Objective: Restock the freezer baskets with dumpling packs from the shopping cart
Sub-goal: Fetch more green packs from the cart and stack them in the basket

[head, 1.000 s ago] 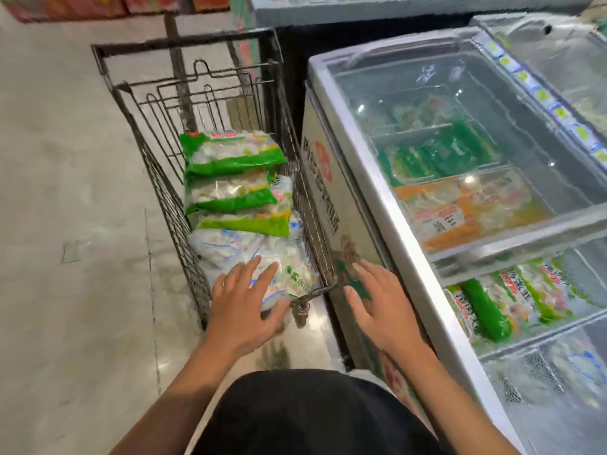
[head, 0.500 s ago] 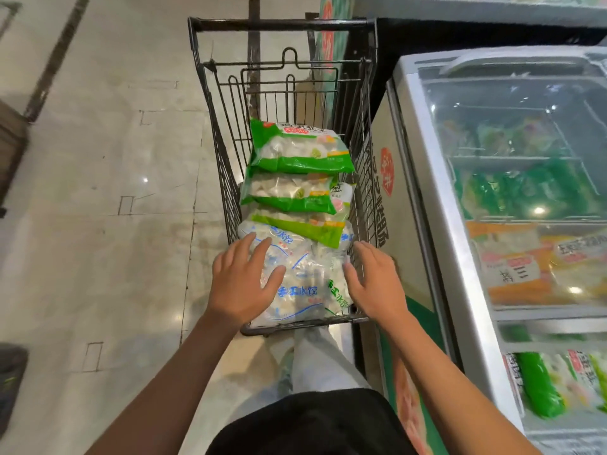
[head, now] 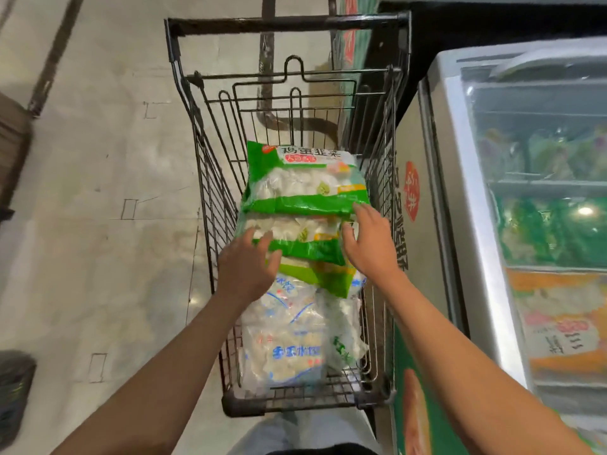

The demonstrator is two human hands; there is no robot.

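A black wire shopping cart (head: 210, 178) stands in front of me with several dumpling packs stacked in it. The far pack (head: 305, 178) is green and white; a second green pack (head: 302, 239) lies under it, and clear packs with blue print (head: 289, 339) lie nearest me. My left hand (head: 246, 267) reaches over the left side of the second green pack with fingers spread, touching it. My right hand (head: 369, 239) is at the right edge of the green packs, fingers loosely bent against them. The chest freezer (head: 460, 208) stands to the right.
Under the freezer's glass lid (head: 542, 159) lie baskets with green packs (head: 551, 228) and orange packs (head: 558, 323). The pale tiled floor (head: 98, 224) stretches to the left of the cart. A dark object (head: 13, 395) sits at the lower left edge.
Both hands have moved forward in the cart, from the clear blue-printed packs near me to the green packs farther in. The view has tilted down over the cart.
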